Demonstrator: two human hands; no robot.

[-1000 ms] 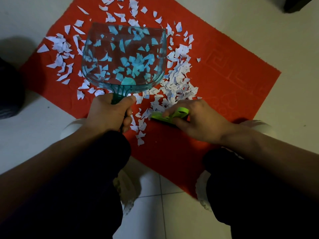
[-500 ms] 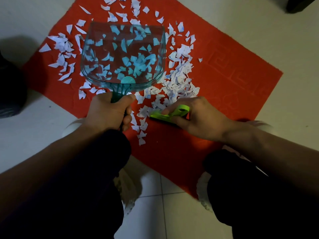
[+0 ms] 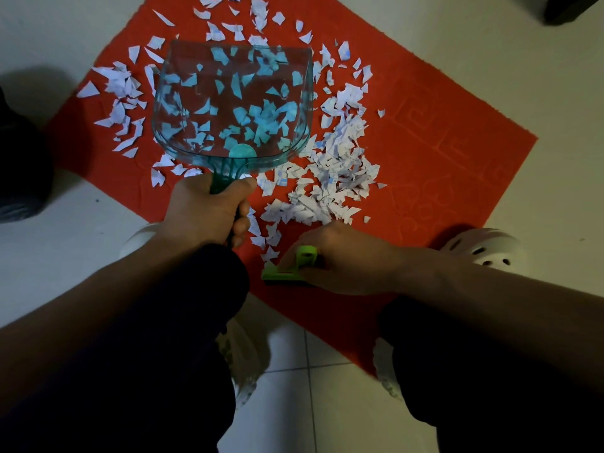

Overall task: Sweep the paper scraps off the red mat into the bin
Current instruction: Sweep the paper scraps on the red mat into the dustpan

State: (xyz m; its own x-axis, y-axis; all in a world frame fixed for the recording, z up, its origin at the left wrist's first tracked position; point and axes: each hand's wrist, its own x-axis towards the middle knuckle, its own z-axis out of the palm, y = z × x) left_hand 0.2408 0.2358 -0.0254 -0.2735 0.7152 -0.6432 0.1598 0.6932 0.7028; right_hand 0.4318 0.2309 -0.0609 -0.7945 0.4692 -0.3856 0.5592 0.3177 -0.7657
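A red mat lies on the pale tiled floor, strewn with white paper scraps. My left hand grips the handle of a clear teal dustpan held over the mat's left half, with scraps showing through it. My right hand holds a small green brush low on the mat, just below the thickest pile of scraps. More scraps lie to the left of the dustpan and along the far edge.
A dark round object sits at the left edge beside the mat. Another dark item is at the top right corner. My knees in dark trousers and white perforated shoes frame the near side.
My right hand pulled the green brush back toward me, away from the scrap pile. The dustpan stayed almost where it was.
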